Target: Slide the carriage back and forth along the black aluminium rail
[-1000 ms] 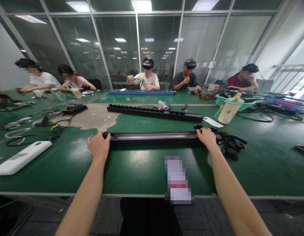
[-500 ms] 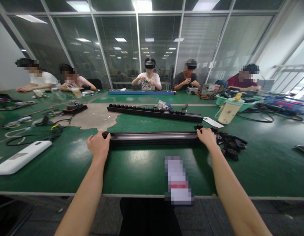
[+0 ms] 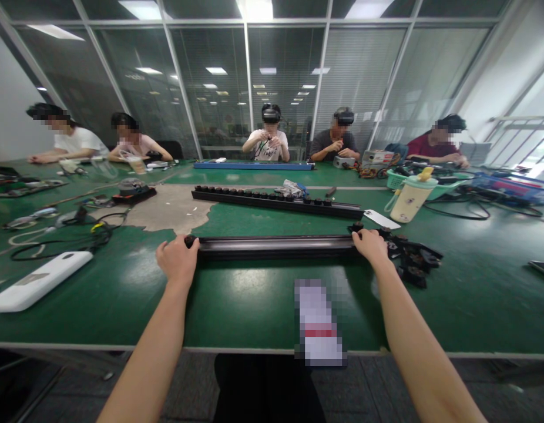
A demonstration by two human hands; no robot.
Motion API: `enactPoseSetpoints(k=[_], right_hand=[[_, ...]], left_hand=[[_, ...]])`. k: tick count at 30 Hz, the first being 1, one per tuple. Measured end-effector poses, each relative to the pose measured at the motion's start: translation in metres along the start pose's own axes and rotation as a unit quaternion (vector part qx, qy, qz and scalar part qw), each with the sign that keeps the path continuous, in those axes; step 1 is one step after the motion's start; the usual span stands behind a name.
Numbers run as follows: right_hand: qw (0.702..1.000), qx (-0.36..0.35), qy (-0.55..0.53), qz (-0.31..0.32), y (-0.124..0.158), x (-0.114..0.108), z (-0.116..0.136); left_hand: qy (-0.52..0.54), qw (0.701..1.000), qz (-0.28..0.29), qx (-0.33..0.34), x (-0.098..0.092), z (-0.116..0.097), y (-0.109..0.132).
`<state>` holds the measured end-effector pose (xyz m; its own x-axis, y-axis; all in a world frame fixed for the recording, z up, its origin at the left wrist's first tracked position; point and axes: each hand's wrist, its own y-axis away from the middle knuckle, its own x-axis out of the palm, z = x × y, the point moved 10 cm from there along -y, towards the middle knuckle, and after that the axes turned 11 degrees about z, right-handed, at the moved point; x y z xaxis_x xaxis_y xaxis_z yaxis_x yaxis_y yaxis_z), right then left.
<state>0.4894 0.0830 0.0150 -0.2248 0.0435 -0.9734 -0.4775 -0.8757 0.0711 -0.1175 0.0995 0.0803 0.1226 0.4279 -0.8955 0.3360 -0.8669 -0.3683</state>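
Observation:
A long black metal rail [image 3: 276, 245] lies crosswise in front of me on the green table. My left hand [image 3: 178, 257] is closed round its left end, where a small dark piece [image 3: 191, 240] shows by the thumb. At the opposite end, my right hand [image 3: 370, 247] grips the rail with bent fingers. Several loose black parts [image 3: 415, 261] are heaped just right of that hand. Farther back lies a second black rail [image 3: 272, 201], topped by a row of small black pieces.
A blurred-out phone-like object [image 3: 320, 323] sits near the table's front edge. To the left are a white power bank [image 3: 43, 282] and cables [image 3: 96, 235]. A cream tumbler [image 3: 413, 200] and a green basket [image 3: 448, 187] stand at right. Several people sit along the far side.
My hands and the rail stay practically where they were. Across the table, the middle person's hands and head have shifted slightly.

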Motion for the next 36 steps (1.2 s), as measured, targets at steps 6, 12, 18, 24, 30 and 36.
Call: enactPoseSetpoints(k=[6, 12, 18, 24, 30, 36], right_hand=[[1.0, -0.003, 0.003, -0.004, -0.0006, 0.0001, -0.0002], [1.0, -0.005, 0.006, -0.008, 0.0009, -0.0005, 0.0004], [1.0, -0.004, -0.001, -0.004, -0.0005, 0.0, -0.0003], [1.0, -0.002, -0.002, 0.001, 0.0005, -0.0008, 0.0], [1.0, -0.002, -0.005, 0.003, 0.0024, -0.0019, 0.0011], [1.0, -0.001, -0.002, 0.002, 0.0025, -0.002, 0.001]], left_hand=[[-0.01, 1.0, 0.007, -0.001, -0.0005, -0.0018, 0.0007], [-0.013, 1.0, 0.007, 0.002, 0.0004, -0.0012, 0.0002], [-0.021, 1.0, 0.011, 0.003, 0.0007, -0.0022, 0.0004], [-0.015, 1.0, 0.006, 0.013, 0.0011, -0.0039, 0.0013], [-0.014, 1.0, 0.002, 0.011, 0.0001, -0.003, 0.0019], [-0.008, 1.0, 0.011, 0.004, -0.0005, -0.0033, 0.002]])
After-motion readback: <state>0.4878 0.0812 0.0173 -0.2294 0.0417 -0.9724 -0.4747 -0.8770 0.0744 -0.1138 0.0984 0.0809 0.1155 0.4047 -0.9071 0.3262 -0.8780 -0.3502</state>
